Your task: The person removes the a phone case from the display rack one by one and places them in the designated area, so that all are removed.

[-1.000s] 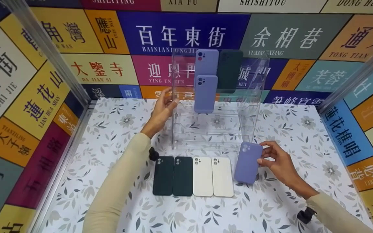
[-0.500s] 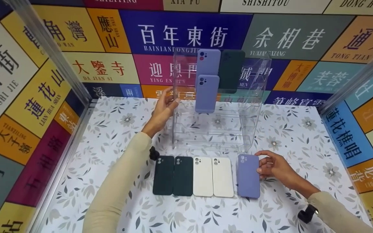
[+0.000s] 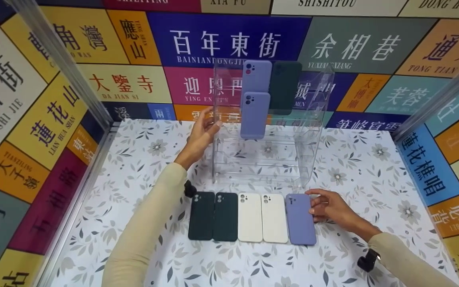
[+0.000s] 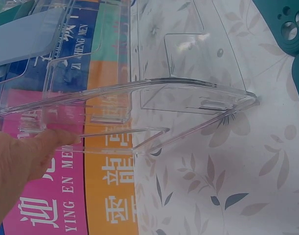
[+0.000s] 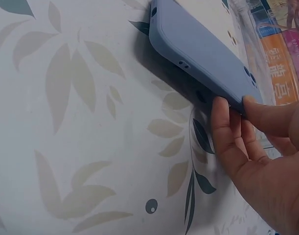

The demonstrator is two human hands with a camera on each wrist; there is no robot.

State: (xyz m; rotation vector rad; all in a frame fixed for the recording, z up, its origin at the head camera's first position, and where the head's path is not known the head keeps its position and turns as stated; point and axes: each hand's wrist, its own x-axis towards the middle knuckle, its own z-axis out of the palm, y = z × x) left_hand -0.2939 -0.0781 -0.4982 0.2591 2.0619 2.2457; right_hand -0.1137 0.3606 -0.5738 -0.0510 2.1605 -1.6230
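My right hand (image 3: 333, 209) pinches the upper right edge of a lavender phone case (image 3: 302, 221) between thumb and fingers. That case stands at the right end of a row, beside a white case (image 3: 275, 219). In the right wrist view, the lavender case (image 5: 203, 54) is tilted, with a shadow under its near edge. My left hand (image 3: 201, 137) grips the left side panel of a clear acrylic display stand (image 3: 319, 137). Seen from the left wrist, the hand (image 4: 22, 166) has its fingertip on the panel; the other fingers are hidden.
Left of the held case lie another white case (image 3: 249, 218) and two dark green cases (image 3: 201, 217) on the floral tabletop (image 3: 150, 263). On the stand are two lavender cases (image 3: 254, 119) and a dark green case (image 3: 284, 87). Walls with printed street names enclose the table.
My right hand has brought the lavender case down from in front of the stand's right corner, then left to the end of the row. The left hand keeps its place on the stand.
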